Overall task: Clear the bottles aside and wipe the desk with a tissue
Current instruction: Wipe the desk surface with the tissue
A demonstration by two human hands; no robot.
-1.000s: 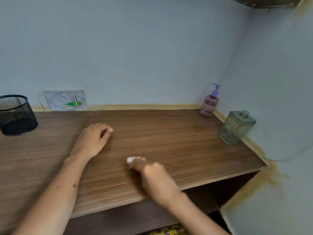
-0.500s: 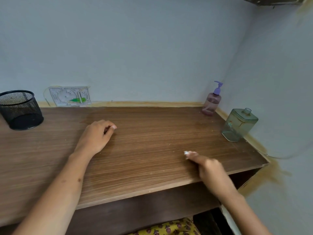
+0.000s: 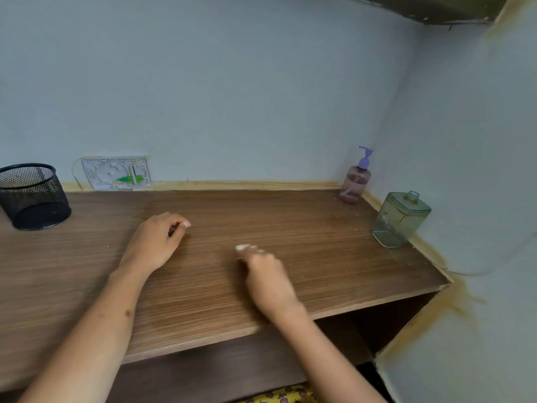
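I see soft, even daylight, rather dim and a little bluish on the walls. The desk [image 3: 290,228] gives no glare, only a dull sheen. Under its front edge the space is in deep shadow. The left hand [image 3: 154,242] on the desk is sharp and throws a faint shadow just beside it. The right hand [image 3: 267,274] is smeared by motion blur, so I cannot be sure of its fingers. Toward the edges, far from the desk, the walls bend from the wide lens.
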